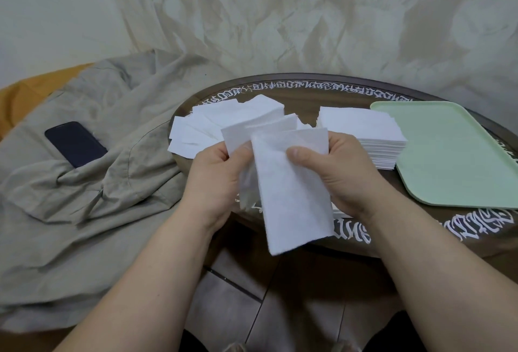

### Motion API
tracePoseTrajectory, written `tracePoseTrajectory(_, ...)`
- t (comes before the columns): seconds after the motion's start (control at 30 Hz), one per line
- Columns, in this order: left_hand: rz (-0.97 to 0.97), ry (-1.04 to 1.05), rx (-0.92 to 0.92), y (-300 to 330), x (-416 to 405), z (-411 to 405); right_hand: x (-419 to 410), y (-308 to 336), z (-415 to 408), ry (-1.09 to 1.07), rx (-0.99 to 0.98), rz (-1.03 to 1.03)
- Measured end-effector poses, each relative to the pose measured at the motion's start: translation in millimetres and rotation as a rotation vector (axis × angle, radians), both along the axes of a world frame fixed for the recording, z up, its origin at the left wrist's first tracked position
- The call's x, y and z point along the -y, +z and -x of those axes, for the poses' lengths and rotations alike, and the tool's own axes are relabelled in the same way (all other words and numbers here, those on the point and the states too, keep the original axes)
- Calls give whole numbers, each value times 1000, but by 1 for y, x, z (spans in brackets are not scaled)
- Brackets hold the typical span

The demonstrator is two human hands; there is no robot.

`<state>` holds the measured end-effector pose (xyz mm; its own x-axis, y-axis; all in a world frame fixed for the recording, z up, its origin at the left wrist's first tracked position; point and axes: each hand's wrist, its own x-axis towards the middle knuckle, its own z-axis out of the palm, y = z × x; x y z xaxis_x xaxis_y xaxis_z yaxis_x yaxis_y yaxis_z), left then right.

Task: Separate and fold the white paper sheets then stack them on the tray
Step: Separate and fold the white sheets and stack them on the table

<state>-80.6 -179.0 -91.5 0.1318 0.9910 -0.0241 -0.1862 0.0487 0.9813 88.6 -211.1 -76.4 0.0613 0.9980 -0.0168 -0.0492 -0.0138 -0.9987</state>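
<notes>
Green tray (459, 152): right side cut off by frame edge at centre right. Counter (302, 90): white rim lettering too distorted to read; near edge hidden behind forearms and the held paper sheets (294, 189). Left hand (215, 177): fingertips hidden behind those sheets, count of sheets in its grip unclear. Square stack (364, 130): lower left corner hidden by right hand (339, 175). Phone (75, 142): lower end tucked under a fold of grey cloth (84, 211).

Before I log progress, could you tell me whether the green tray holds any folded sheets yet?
Empty: the green tray shows only bare surface, and the neat stack sits beside it on the table.
</notes>
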Motion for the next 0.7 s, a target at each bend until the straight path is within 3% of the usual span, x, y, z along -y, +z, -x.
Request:
tracePoseTrajectory(0.2,-38,-47,-20,2,7,-6,-6,-5,4,-116,28,19)
tracePoseTrajectory(0.7,-112,-66,-116,3,12,-7,-3,-3,4,-115,66,-17)
